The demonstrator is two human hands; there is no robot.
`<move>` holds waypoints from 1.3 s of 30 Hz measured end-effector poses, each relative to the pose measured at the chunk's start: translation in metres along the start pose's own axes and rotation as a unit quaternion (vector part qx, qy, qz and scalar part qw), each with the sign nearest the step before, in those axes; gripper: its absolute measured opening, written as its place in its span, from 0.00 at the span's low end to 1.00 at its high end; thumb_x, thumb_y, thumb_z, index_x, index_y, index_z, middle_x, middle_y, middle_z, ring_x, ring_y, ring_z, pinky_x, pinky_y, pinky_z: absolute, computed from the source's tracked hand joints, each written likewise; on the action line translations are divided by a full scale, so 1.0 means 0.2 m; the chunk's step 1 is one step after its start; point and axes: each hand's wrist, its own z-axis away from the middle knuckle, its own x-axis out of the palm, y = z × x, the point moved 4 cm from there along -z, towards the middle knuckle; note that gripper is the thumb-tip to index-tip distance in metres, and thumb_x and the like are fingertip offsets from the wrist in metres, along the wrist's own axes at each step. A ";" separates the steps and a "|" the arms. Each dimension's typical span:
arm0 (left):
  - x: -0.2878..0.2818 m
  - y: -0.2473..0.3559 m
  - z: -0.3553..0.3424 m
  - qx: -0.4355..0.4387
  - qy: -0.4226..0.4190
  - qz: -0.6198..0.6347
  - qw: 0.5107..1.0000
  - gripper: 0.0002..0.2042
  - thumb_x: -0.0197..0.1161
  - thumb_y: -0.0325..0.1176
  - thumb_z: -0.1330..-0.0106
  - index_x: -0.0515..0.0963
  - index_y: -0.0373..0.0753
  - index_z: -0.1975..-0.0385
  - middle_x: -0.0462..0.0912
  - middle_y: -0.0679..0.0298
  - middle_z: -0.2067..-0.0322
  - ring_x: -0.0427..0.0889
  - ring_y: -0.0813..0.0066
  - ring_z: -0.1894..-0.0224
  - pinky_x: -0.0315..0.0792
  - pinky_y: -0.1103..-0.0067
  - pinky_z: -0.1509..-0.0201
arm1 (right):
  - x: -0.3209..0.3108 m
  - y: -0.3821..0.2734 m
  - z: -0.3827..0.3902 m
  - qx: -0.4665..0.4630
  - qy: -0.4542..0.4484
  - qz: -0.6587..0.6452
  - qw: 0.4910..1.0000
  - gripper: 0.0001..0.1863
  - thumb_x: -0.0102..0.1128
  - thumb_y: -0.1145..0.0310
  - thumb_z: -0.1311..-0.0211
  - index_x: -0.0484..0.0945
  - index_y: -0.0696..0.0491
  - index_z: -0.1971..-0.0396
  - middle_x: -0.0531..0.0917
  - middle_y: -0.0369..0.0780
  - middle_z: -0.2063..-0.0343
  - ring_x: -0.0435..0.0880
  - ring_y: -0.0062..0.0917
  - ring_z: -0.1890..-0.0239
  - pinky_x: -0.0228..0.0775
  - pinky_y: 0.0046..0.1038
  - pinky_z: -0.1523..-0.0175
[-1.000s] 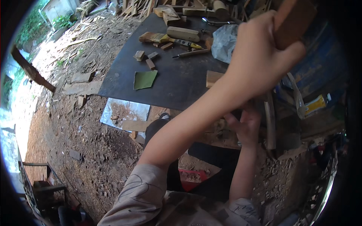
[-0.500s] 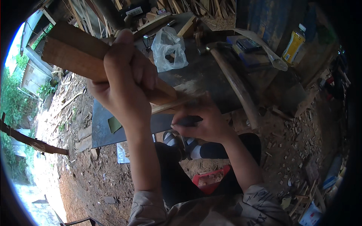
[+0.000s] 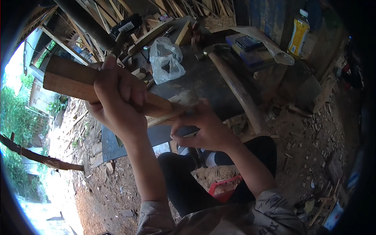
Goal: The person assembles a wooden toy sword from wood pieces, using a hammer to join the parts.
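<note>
My left hand [image 3: 119,96] is closed around a thick brown wooden block [image 3: 70,80], which slants down from the upper left. Its thick, cut end juts out past my knuckles. The lower end meets a pale wooden strip [image 3: 164,117] above the near side of the dark table. My right hand [image 3: 207,129] is curled at the strip's right part, thumb bent beneath. Its fingertips are partly hidden, so the exact grip is hard to see.
A dark table [image 3: 207,84] carries a clear plastic bag [image 3: 166,58], a hammer [image 3: 237,88] and a purple box [image 3: 250,53]. A yellow-labelled bottle [image 3: 298,35] stands at the back right. Wood chips [image 3: 113,199] litter the ground; a red stool [image 3: 225,188] shows beneath me.
The block and both hands have shifted slightly left in view. The table things have slid left as the view turned. A dark shape in my right hand's grip no longer shows.
</note>
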 end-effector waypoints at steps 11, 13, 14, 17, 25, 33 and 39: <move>0.03 0.00 0.00 0.010 -0.020 0.057 0.998 0.12 0.64 0.34 0.29 0.81 0.29 0.65 0.68 0.69 0.86 0.65 0.82 0.88 0.59 0.82 0.84 | 0.00 -0.03 0.00 0.020 -0.007 -0.004 1.000 0.09 0.78 0.58 0.46 0.87 0.39 0.66 0.83 0.34 0.53 0.76 0.31 0.42 0.53 0.39 0.31; 0.05 0.01 0.00 0.010 -0.024 0.047 0.999 0.11 0.65 0.34 0.29 0.81 0.29 0.66 0.68 0.69 0.86 0.65 0.82 0.88 0.59 0.82 0.84 | -0.01 -0.02 0.01 0.016 0.018 0.008 1.000 0.09 0.78 0.59 0.47 0.87 0.39 0.66 0.81 0.37 0.49 0.74 0.32 0.40 0.54 0.38 0.31; 0.06 0.01 -0.01 0.009 -0.033 0.040 0.999 0.11 0.65 0.33 0.29 0.81 0.29 0.67 0.68 0.69 0.86 0.65 0.82 0.88 0.59 0.82 0.84 | -0.01 -0.03 0.01 0.016 0.013 0.005 1.000 0.09 0.78 0.59 0.47 0.87 0.39 0.66 0.81 0.37 0.49 0.74 0.32 0.40 0.54 0.38 0.31; 0.05 -0.01 -0.02 0.018 -0.044 0.018 0.999 0.13 0.63 0.37 0.28 0.81 0.29 0.61 0.66 0.69 0.84 0.65 0.81 0.86 0.59 0.81 0.82 | 0.00 -0.03 0.00 0.023 0.012 0.010 1.000 0.09 0.78 0.60 0.48 0.88 0.39 0.67 0.80 0.38 0.47 0.73 0.33 0.39 0.55 0.37 0.31; -0.03 0.02 0.01 0.049 -0.051 -0.007 0.997 0.19 0.60 0.40 0.24 0.79 0.25 0.51 0.66 0.70 0.80 0.64 0.81 0.82 0.61 0.80 0.78 | 0.02 -0.03 0.00 0.025 0.016 -0.001 1.000 0.09 0.77 0.58 0.46 0.86 0.41 0.69 0.79 0.35 0.47 0.74 0.30 0.37 0.50 0.42 0.31; -0.32 0.04 0.05 0.032 0.122 0.098 0.987 0.12 0.67 0.36 0.28 0.76 0.37 0.73 0.67 0.71 0.82 0.67 0.82 0.84 0.64 0.80 0.79 | -0.02 0.00 -0.04 0.009 0.048 -0.092 0.995 0.08 0.76 0.69 0.45 0.85 0.51 0.67 0.80 0.37 0.48 0.79 0.30 0.39 0.66 0.35 0.35; -0.44 -0.04 0.04 0.003 0.194 0.148 0.970 0.13 0.68 0.38 0.28 0.75 0.39 0.71 0.71 0.69 0.80 0.72 0.80 0.80 0.68 0.79 0.75 | 0.01 0.02 -0.05 0.050 0.082 -0.108 0.990 0.07 0.73 0.72 0.42 0.83 0.54 0.67 0.81 0.39 0.50 0.80 0.29 0.41 0.66 0.32 0.35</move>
